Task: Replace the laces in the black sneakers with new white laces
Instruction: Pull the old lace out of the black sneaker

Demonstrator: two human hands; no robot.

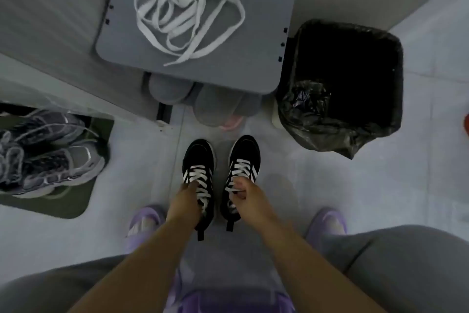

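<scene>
Two black sneakers with white laces and white side stripes stand side by side on the pale floor, toes pointing away from me: the left sneaker (pixel 198 157) and the right sneaker (pixel 245 155). My left hand (pixel 184 204) grips the collar of the left sneaker near its tongue. My right hand (pixel 250 197) grips the right sneaker's collar, fingers curled over the laces. A loose tangle of white laces (pixel 186 10) lies on a grey stool (pixel 253 66) beyond the sneakers.
A bin lined with a black bag (pixel 347 84) stands at the right. Grey slippers (pixel 193 99) sit under the stool. Grey running shoes (pixel 48 152) rest on a dark mat (pixel 63 206) at the left. My purple shoes (pixel 327 221) flank the sneakers.
</scene>
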